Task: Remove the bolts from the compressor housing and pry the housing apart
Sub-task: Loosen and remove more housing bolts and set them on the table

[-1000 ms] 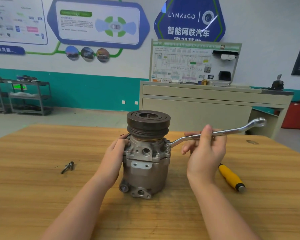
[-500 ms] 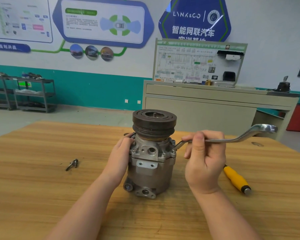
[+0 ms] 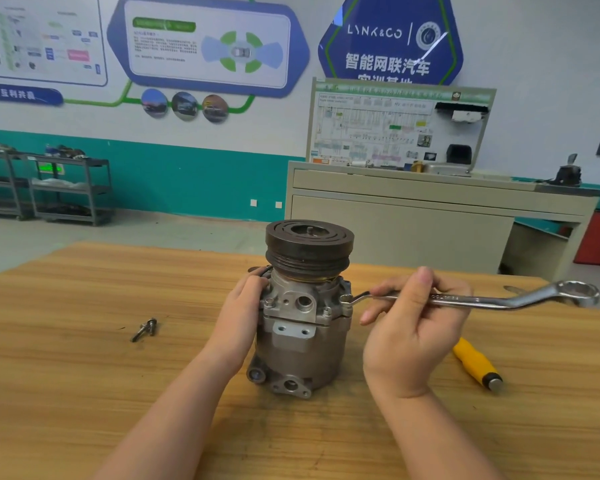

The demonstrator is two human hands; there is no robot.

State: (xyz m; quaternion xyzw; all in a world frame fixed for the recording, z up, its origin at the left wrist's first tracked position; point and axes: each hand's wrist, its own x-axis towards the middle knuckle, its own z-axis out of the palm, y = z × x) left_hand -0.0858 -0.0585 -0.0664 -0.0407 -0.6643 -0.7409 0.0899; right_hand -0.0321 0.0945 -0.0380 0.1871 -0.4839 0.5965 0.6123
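A grey metal compressor point(image 3: 302, 344) stands upright on the wooden table point(image 3: 84, 375), its dark pulley point(image 3: 309, 247) on top. My left hand point(image 3: 243, 306) grips the housing's left side just under the pulley. My right hand point(image 3: 413, 327) holds the shaft of a silver ring wrench point(image 3: 492, 301), thumb up over it. The wrench's near end sits on a bolt point(image 3: 346, 299) at the housing's right flange. Other bolts point(image 3: 269, 302) show on the front flange.
Loose removed bolts point(image 3: 145, 329) lie on the table to the left. A yellow-handled tool point(image 3: 477, 363) lies to the right, partly behind my right hand. A beige cabinet point(image 3: 430, 216) with a display board stands beyond the table; shelving racks point(image 3: 66, 188) stand far left.
My right hand has swung the wrench handle toward me and lower, its far end dropping. The view has shifted slightly. My left hand stays on the housing.
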